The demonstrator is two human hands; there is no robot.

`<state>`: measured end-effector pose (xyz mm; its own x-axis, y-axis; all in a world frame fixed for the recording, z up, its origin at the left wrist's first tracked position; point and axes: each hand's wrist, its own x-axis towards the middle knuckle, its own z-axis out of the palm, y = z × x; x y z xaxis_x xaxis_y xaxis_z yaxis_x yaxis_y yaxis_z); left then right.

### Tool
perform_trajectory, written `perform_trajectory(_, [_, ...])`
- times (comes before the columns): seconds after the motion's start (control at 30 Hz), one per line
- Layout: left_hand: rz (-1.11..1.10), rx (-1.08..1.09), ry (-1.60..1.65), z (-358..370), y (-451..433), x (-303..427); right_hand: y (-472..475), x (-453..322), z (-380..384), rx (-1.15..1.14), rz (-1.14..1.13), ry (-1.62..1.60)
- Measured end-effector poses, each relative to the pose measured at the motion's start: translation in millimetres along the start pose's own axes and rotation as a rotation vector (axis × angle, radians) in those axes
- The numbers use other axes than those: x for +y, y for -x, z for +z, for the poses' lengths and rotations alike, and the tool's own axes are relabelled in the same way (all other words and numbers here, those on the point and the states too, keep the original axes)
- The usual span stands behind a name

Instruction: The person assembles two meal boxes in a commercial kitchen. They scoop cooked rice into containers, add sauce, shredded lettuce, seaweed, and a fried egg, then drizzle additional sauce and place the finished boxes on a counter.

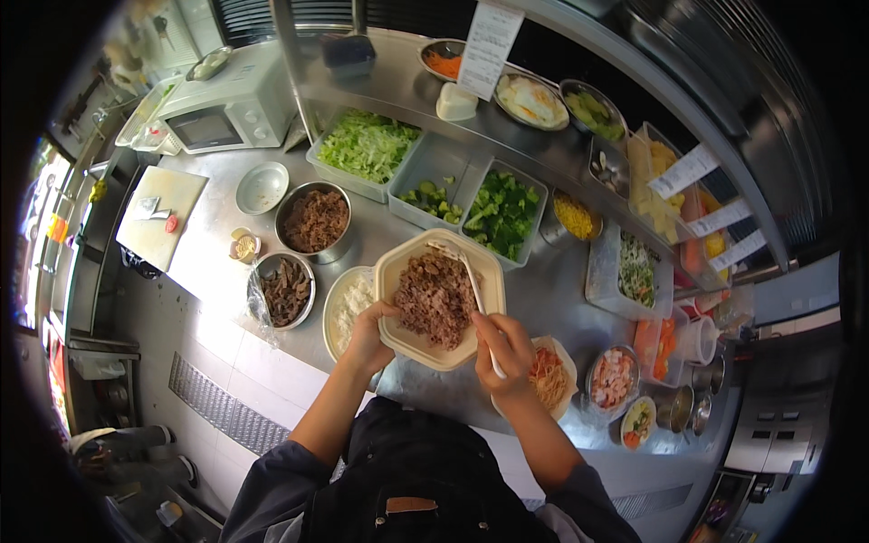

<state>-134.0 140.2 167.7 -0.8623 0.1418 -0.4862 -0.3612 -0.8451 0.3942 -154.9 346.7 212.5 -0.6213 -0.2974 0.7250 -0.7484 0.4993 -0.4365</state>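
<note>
My left hand (373, 337) grips the left edge of an octagonal beige takeaway bowl (396, 261), raised above the steel counter. Reddish-brown cooked rice (434, 305) fills its middle, with darker minced meat or similar crumbs towards the far side. A white utensil (471, 277) is pinched in my right hand (506, 353); its head rests in the food near the bowl's far rim, partly covered. Just left of the bowl, and partly hidden by it, sits a pale bowl of white rice (353, 305). Below my right hand lies a paper-lined bowl of noodles (553, 383).
Shredded meat fills a steel pot (316, 224); dark meat strips sit in a steel bowl (286, 288). Behind are tubs of lettuce (370, 146) and broccoli (501, 210). A raised steel shelf (400, 78) crosses the back. Left stand a microwave (217, 108) and cutting board (156, 227).
</note>
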Motion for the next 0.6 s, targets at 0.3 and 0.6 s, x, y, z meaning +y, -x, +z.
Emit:
perform_trajectory(0.3, [0.1, 0.012, -0.017, -23.4, -14.2, 10.1, -1.9, 6.4, -12.4, 0.369, 0.64, -0.382])
perform_trajectory(0.6, [0.211, -0.124, 0.131, -53.8, -57.1, 52.3, 57.5, 71.1, 25.7, -0.044, 0.695, 0.051])
